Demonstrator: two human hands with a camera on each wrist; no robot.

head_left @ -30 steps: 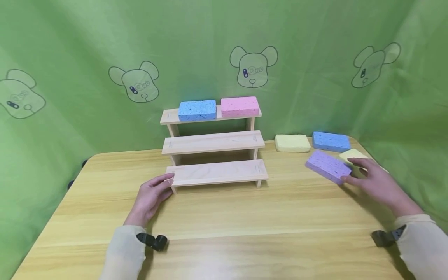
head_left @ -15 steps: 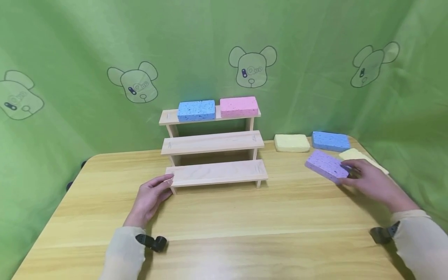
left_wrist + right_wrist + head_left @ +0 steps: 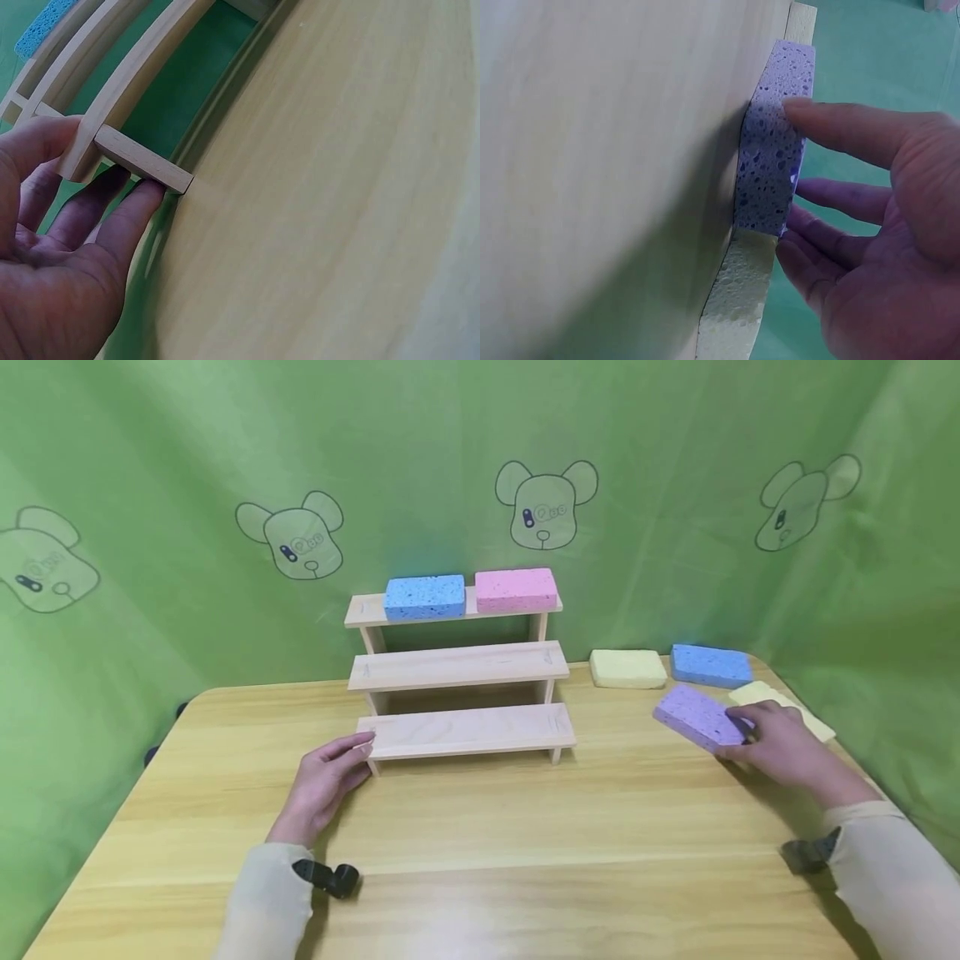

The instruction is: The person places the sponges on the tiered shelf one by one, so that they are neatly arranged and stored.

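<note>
In the head view, my left hand (image 3: 330, 785) holds the left end of the lowest step of a three-tier wooden display shelf (image 3: 465, 732). The left wrist view shows the thumb on the step's end and fingers (image 3: 135, 217) against its leg. On the right, my right hand (image 3: 783, 747) grips the right end of a purple sponge (image 3: 693, 714) lying on the table. Its thumb (image 3: 832, 124) presses the sponge's side face, with the other fingers (image 3: 840, 196) behind the upper edge. A yellow sponge (image 3: 795, 710) lies partly behind this hand.
A blue sponge (image 3: 424, 597) and a pink sponge (image 3: 515, 589) sit on the top tier. Behind the purple one lie another yellow sponge (image 3: 627, 668) and a blue sponge (image 3: 711, 666), near the back edge of the table (image 3: 525, 843). A green curtain (image 3: 420, 460) hangs behind.
My right hand has moved left and closed farther over the purple sponge, which has shifted slightly left. The left hand stays on the shelf's lowest step.
</note>
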